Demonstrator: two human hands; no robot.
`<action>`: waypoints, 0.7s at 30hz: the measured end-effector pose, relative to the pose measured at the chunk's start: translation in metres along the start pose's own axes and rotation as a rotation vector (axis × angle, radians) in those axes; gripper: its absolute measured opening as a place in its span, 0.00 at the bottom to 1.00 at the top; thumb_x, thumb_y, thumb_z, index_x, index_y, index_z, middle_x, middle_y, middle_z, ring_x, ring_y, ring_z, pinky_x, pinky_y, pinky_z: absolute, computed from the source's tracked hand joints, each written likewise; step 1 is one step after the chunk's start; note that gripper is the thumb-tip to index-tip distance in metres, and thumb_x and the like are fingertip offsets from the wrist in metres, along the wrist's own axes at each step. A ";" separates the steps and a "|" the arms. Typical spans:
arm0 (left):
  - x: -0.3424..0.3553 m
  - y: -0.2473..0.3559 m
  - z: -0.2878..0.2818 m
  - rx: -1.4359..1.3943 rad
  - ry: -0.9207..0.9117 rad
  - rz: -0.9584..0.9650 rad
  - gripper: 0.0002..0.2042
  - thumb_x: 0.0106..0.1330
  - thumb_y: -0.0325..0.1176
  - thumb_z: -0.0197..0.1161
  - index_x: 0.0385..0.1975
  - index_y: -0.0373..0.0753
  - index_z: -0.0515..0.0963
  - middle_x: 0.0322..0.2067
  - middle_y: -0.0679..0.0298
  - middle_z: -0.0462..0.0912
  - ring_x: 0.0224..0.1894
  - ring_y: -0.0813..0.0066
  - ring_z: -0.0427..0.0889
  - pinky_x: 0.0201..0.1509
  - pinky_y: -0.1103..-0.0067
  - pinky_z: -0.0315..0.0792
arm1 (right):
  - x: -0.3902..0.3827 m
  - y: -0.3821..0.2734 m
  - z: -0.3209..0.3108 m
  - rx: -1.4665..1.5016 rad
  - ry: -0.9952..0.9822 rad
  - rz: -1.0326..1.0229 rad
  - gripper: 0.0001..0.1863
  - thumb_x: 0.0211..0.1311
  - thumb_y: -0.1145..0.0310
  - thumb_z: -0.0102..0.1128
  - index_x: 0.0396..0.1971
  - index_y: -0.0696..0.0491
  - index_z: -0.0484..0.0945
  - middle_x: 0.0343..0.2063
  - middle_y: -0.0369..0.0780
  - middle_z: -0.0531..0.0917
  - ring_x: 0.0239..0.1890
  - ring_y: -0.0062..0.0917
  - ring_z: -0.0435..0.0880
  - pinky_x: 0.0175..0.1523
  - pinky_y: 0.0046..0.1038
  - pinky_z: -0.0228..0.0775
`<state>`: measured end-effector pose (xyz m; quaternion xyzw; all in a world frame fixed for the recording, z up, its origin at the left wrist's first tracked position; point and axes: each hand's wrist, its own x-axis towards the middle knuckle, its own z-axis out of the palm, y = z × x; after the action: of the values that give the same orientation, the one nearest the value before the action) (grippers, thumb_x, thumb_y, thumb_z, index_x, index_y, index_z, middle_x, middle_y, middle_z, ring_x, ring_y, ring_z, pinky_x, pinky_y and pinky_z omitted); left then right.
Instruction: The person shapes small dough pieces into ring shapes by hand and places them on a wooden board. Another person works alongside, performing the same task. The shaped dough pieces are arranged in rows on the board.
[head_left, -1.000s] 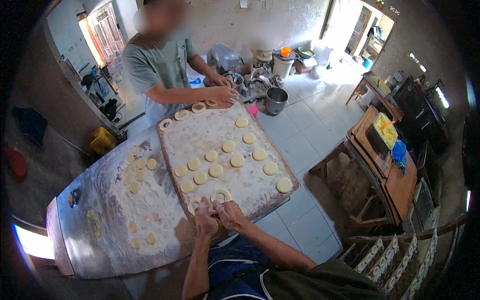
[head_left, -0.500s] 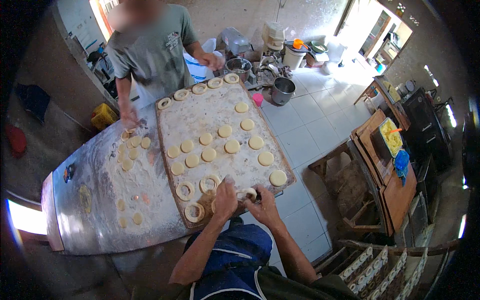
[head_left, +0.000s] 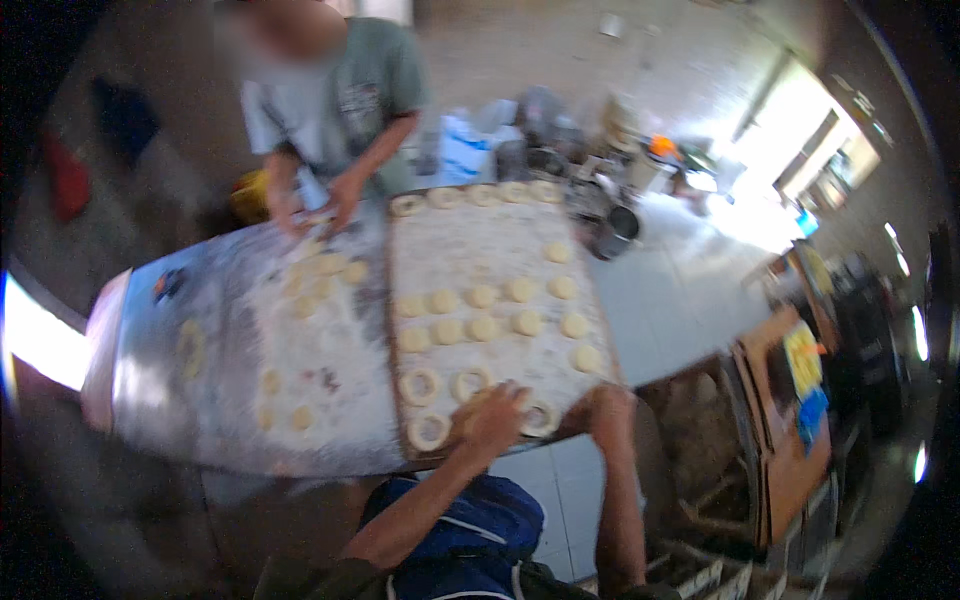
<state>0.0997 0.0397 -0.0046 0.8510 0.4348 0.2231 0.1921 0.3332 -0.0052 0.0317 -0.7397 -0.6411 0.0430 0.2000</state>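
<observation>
A wooden board [head_left: 470,240] dusted with flour lies on the right end of the table, blurred by motion. My left hand [head_left: 495,418] is over its near edge with the fingers stretched out, holding nothing that shows. Just right of these fingers lies a dough ring [head_left: 540,420]. Another dough ring [head_left: 472,384] is behind the hand, and two more are at the board's near left. At the near right corner is my right hand [head_left: 608,408]; its fingers are smeared, so any grip on the board is unclear. Several flat dough discs [head_left: 482,296] lie across the board's middle.
Across the table, a co-worker's hands [head_left: 318,208] are together above the floured metal tabletop [head_left: 225,350]. Dough discs [head_left: 320,268] lie near them. Beyond the board stands a metal pot [head_left: 617,232]. To the right, a wooden table [head_left: 775,390] carries a yellow-filled tray [head_left: 803,355].
The dough ring between my hands now lies on the board. My hands have moved apart, the right one to the board's corner. The co-worker's hands have come together. The whole view has shifted.
</observation>
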 end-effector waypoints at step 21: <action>-0.174 -0.175 -0.198 -0.426 0.582 -0.540 0.10 0.61 0.28 0.65 0.41 0.36 0.76 0.35 0.52 0.79 0.38 0.53 0.82 0.41 0.67 0.75 | 0.079 -0.360 0.180 0.227 -0.565 -0.333 0.18 0.47 0.67 0.71 0.37 0.58 0.78 0.36 0.51 0.83 0.43 0.47 0.82 0.50 0.43 0.73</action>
<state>-0.2141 0.0182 0.0303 0.5506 0.6216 0.4794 0.2841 -0.0460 0.1496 0.0083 -0.5569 -0.7740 0.2842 0.0999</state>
